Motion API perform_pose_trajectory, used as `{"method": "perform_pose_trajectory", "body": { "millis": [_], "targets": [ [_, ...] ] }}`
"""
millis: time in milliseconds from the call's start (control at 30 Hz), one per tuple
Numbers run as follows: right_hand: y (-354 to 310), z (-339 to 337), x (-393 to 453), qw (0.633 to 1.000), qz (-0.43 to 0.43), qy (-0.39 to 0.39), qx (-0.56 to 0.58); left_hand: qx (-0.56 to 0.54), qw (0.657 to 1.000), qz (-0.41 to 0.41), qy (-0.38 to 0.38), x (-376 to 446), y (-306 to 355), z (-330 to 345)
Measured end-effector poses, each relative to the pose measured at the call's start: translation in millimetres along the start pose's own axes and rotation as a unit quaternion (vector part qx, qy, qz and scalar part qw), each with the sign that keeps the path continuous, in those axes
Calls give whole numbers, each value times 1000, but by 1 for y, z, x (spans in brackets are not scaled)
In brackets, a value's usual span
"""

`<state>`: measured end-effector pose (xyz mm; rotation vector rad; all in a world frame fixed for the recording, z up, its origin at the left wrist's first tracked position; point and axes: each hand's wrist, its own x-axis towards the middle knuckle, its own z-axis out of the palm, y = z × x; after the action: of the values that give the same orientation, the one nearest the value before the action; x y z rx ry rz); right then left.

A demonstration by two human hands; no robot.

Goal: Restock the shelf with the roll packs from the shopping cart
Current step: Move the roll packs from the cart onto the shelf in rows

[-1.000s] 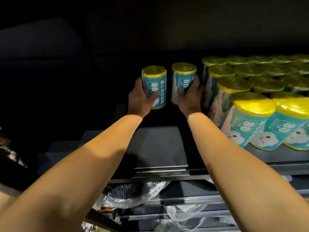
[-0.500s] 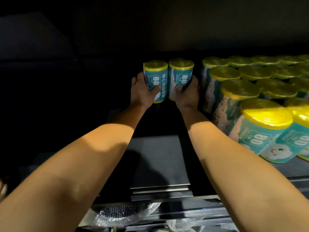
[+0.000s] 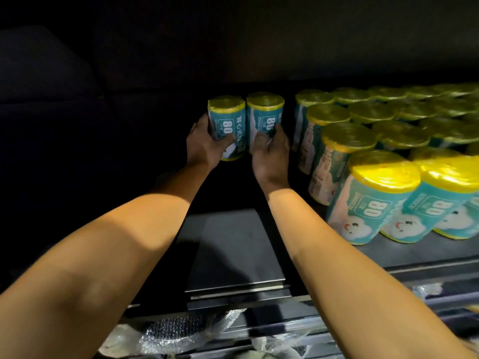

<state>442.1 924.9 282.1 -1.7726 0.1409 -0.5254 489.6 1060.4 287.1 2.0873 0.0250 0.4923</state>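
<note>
Two teal roll packs with yellow tops stand upright side by side deep on the dark shelf (image 3: 228, 244). My left hand (image 3: 204, 146) grips the left roll pack (image 3: 228, 120) round its lower side. My right hand (image 3: 272, 154) holds the right roll pack (image 3: 264, 117) at its lower front, thumb and fingers curled on it. To their right, several rows of the same roll packs (image 3: 375, 177) fill the shelf up to its front edge. A dark gap separates the held packs from those rows.
The shelf's left part and back are in deep shadow. Below the shelf's front lip (image 3: 238, 294), lower metal shelves hold clear plastic wrap bundles (image 3: 181, 335). The shopping cart is not in view.
Both hands with their packs have stayed deep on the shelf, side by side. My right hand's fingers have shifted on the front of its pack. The view has tilted slightly.
</note>
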Motion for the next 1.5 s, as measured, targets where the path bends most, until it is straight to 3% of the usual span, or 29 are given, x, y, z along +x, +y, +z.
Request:
{"method": "perform_pose_trajectory", "body": {
  "millis": [200,500,733,900,1200,1333,1500],
  "targets": [
    [-10,-12,2,993,73,-55,76,2,1000,5,-22,-3,12,14],
    [-17,-23,2,989,98,-91,62,42,999,4,0,-4,21,24],
    [-24,-35,-14,989,107,-91,51,31,993,-79,-83,-11,32,-6],
    [-35,-48,-45,995,65,-63,-30,47,995,-51,-65,-64,45,-26],
    [-62,-106,-127,986,21,-81,-143,36,998,-4,-46,-175,71,-59],
    [-63,-136,-158,985,-29,-80,-152,17,998,30,-61,-215,83,-67],
    [-54,-191,-201,987,-16,-79,-136,15,993,78,-89,-272,100,-54]
  ]
}}
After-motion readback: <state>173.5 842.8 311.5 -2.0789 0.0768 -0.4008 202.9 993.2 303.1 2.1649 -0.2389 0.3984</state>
